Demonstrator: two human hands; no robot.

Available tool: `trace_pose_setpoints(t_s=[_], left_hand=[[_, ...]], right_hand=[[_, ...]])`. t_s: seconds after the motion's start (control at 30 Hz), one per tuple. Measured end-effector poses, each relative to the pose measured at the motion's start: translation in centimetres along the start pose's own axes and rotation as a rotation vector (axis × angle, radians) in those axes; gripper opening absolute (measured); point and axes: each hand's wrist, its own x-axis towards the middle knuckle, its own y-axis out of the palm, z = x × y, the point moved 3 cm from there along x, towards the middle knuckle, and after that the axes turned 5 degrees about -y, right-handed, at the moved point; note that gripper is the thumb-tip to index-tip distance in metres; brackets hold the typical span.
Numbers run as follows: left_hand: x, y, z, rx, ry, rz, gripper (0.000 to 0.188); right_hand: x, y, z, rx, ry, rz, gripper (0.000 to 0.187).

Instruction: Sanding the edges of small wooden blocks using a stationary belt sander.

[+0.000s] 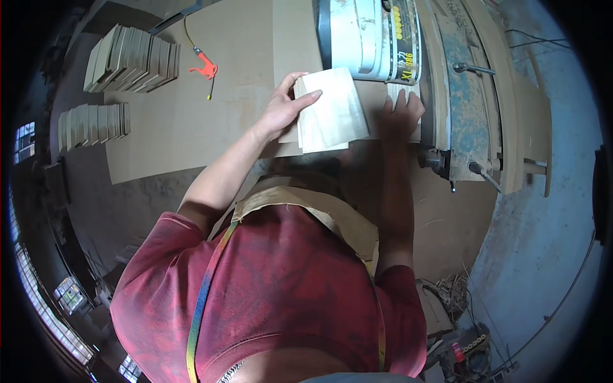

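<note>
While the left hand is clamped on a few thin wooden panels, thumb across the top face, the work looks partway along: these panels and the pale wooden pieces are still in hand or within reach, apart from the stacked ones. The right hand has its fingers slightly spread over the pale pieces; I cannot tell whether it grips them. The held panels lie against the left thumb, reaching toward the right hand, on the near side of the white bucket; the pale pieces lie under the right fingertips, by the bucket's near right corner. Left of the bucket lies an orange air gun; far left of it stand two rows of panels, whether finished or waiting I cannot tell.
</note>
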Motion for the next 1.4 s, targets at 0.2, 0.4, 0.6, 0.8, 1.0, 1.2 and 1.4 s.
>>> trace_pose_setpoints(t_s=[0.2,0.4,0.6,0.8,1.0,1.2,1.4], left_hand=[[0.8,-0.1,0.9,0.049,-0.015,-0.082,0.048],[1.5,-2.2,0.6,-0.222,-0.128,-0.006,0.048],[0.4,-3.1,-0.3,-0.115,-0.081,0.203,0.046],[0.7,-2.4,-0.1,-0.026,-0.021,0.212,0.048],[0.9,0.2,0.8,-0.03,-0.088,0.037,0.049],[1.1,0.5,1.5,0.366,0.115,-0.18,0.047],[0.9,-1.1,0.7,0.019,0.059,-0.055,0.053]], right_hand=[[-0.2,-7.2,12.1,0.414,-0.109,0.255,0.065],[-1.7,-8.6,17.3,0.422,-0.084,0.076,0.07],[-4.9,-10.6,8.8,0.335,0.047,0.007,0.065],[-6.5,-3.3,0.2,-0.048,0.043,0.114,0.047],[0.3,0.0,1.2,0.107,0.087,-0.022,0.044],[-1.7,-6.0,11.0,0.32,-0.105,0.102,0.07],[-2.1,-7.5,15.7,0.428,-0.106,0.103,0.077]])
